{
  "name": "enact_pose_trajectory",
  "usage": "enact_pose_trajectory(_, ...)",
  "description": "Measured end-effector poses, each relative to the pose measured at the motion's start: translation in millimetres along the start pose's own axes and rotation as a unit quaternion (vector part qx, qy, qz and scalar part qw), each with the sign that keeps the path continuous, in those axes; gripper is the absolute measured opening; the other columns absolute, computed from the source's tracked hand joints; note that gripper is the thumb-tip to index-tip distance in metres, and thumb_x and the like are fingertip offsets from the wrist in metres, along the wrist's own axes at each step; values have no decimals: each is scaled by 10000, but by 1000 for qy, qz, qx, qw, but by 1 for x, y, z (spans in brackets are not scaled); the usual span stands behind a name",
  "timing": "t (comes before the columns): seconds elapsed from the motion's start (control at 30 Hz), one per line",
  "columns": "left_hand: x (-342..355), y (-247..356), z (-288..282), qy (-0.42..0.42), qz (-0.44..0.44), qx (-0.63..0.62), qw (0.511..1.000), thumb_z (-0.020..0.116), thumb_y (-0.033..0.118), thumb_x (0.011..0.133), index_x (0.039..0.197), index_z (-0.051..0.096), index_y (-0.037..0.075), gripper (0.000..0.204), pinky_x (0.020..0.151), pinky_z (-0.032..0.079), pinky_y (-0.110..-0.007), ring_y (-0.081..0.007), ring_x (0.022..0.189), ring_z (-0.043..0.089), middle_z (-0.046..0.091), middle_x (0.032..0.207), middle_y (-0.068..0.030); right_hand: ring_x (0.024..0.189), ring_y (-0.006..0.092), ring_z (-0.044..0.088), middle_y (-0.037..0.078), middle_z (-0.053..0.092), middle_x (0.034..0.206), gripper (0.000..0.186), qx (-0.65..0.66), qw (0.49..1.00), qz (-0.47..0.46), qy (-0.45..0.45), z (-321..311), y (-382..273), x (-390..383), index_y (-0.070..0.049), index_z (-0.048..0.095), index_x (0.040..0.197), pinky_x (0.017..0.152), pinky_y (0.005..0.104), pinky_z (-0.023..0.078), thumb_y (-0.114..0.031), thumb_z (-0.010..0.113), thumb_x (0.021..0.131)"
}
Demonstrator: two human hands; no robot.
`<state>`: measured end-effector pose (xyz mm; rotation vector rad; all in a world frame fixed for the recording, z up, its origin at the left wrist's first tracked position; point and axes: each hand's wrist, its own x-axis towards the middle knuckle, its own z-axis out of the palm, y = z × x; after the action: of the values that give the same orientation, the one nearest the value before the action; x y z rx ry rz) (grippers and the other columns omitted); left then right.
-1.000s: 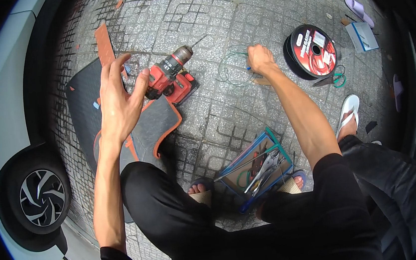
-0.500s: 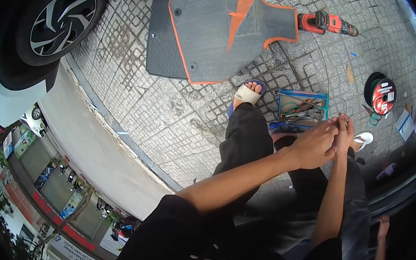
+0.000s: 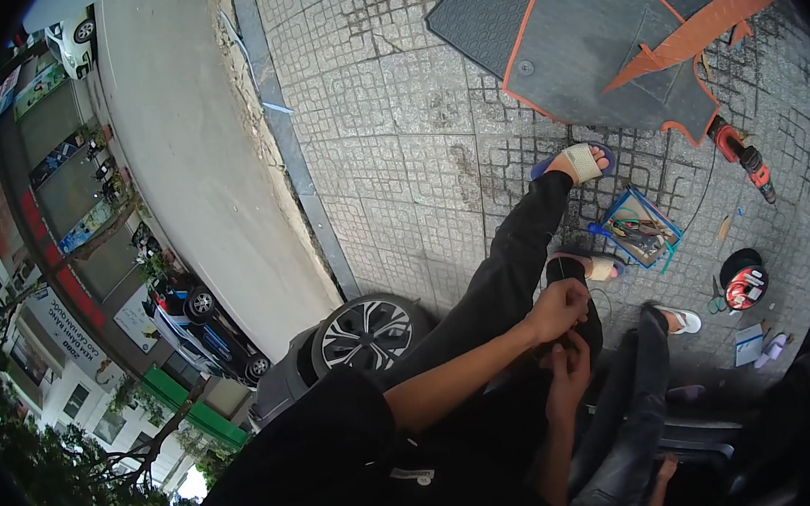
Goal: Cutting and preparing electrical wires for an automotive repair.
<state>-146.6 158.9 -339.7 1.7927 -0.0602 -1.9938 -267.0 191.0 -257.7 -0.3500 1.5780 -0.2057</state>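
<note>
My left hand (image 3: 559, 310) is pinched on a thin line, above my dark-trousered legs. Just below it, my right hand (image 3: 567, 372) has curled fingers; what they hold is too small to make out. Nearby on the paving lie a blue-edged tray (image 3: 670, 239) of hand tools, a red cordless drill (image 3: 747, 159), a black spool (image 3: 746, 283) with a red label and green-handled scissors (image 3: 716, 297). Beyond are a dark floor mat (image 3: 574, 37) with orange edging and an orange strip (image 3: 704, 19) across it.
Another person's leg (image 3: 634, 406), white flip-flop (image 3: 683, 321) and hand (image 3: 667, 470) are beside me at lower right, near lilac slippers (image 3: 775, 349) and a flat box (image 3: 749, 345). A car wheel (image 3: 369, 339) sits by the kerb; a road (image 3: 181, 157) with parked vehicles runs along the left.
The view has swung toward the street. My hands, earlier apart with the left spread by the drill, have come together over my legs and shifted left in the picture.
</note>
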Motion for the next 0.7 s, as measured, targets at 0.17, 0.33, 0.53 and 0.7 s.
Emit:
enact_pose_trajectory(0.17, -3, 30, -63, 66, 96, -169, 979, 461, 117, 1062, 1211, 590, 39, 212, 522, 443, -226, -68, 613, 538, 553, 776, -5, 671, 78, 553, 2, 566, 711, 180, -25, 999, -27, 32, -30, 9, -15, -22, 627, 1119, 640, 234, 452, -162, 595, 1011)
enact_pose_trajectory(0.33, -54, 64, -185, 193, 213, 25, 958, 465, 134, 1061, 1430, 407, 92, 376, 571, 450, -277, -99, 602, 470, 515, 743, -11, 573, 72, 422, -19, 519, 664, 159, 114, 979, -104, 132, -103, 2, -6, -41, 645, 1067, 564, 260, 391, -180, 590, 1013)
enact_pose_trajectory(0.53, -205, -9, -395, 226, 150, 22, 962, 391, 293, 1105, 1176, 564, -14, 359, 471, 367, -252, -91, 511, 475, 575, 806, -28, 561, 58, 357, -53, 441, 654, 164, 23, 973, -215, 77, -139, -67, 18, -35, 639, 1071, 562, 253, 369, -183, 595, 1014)
enact_pose_trajectory(0.7, -279, -119, -476, 381, 128, -101, 910, 414, 391, 1090, 973, 531, 88, 345, 411, 300, -242, -85, 466, 428, 460, 614, 21, 559, 94, 347, -53, 305, 635, 267, 14, 971, -216, -98, -57, -135, -8, 6, 608, 1140, 596, 302, 381, -236, 545, 1046)
